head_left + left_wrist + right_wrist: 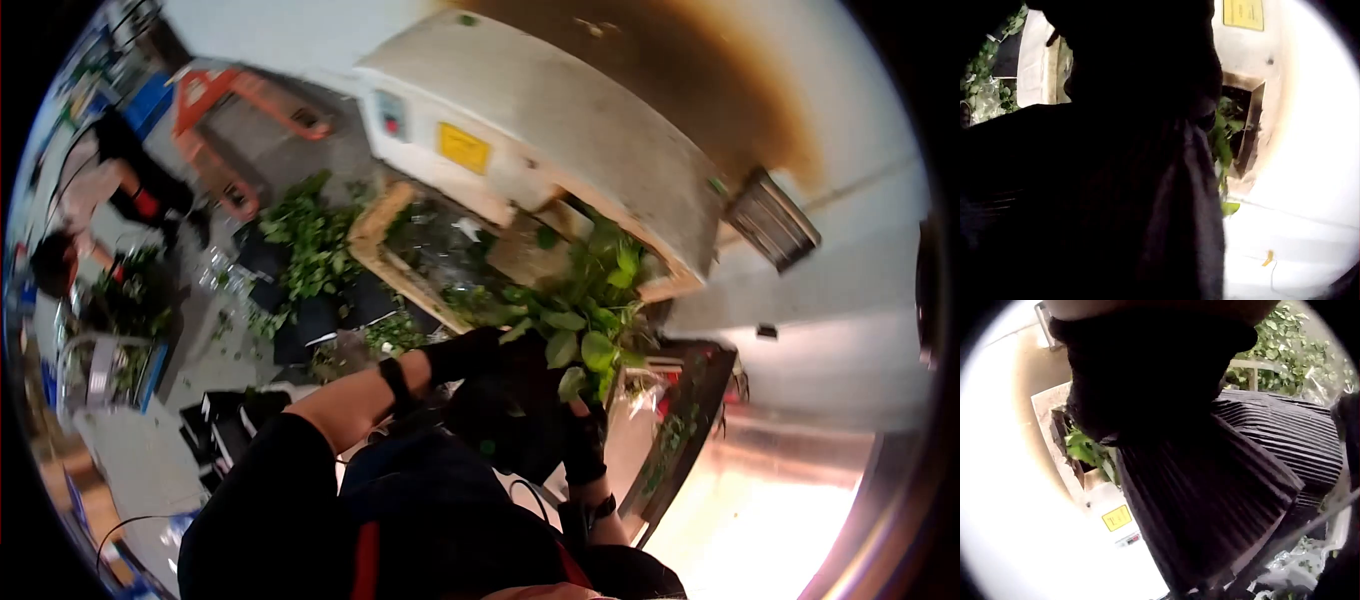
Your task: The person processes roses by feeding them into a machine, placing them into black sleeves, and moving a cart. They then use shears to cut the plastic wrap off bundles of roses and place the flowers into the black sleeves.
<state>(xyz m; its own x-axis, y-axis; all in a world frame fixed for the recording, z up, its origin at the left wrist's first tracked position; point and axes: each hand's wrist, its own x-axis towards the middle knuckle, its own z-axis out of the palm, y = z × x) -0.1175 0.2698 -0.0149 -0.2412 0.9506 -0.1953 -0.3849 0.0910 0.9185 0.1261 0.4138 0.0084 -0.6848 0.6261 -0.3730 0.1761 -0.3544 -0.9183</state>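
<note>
Both hands wear black gloves. In the head view, the left hand [465, 354] is at the upper left edge of a dark ribbed bag [505, 415], and the right hand [585, 445] is at its right side. Leafy green stems [597, 345] stand out above the bag's far edge. Folds of the bag [1179, 206] gather under the left hand [1141, 62], which grips it. Pleats of the bag [1197, 506] fan out from the grip of the right hand [1147, 381]. The fingertips are hidden in dark fabric and glove.
Beyond the bag stands a white machine [540, 95] with an opening and a yellow label [463, 148]. A framed trough [378, 232] holds clear plastic and leaves. Plants [310, 240] lie on the floor at left, near an orange pallet jack [205, 150]. Another person [90, 190] bends over at far left.
</note>
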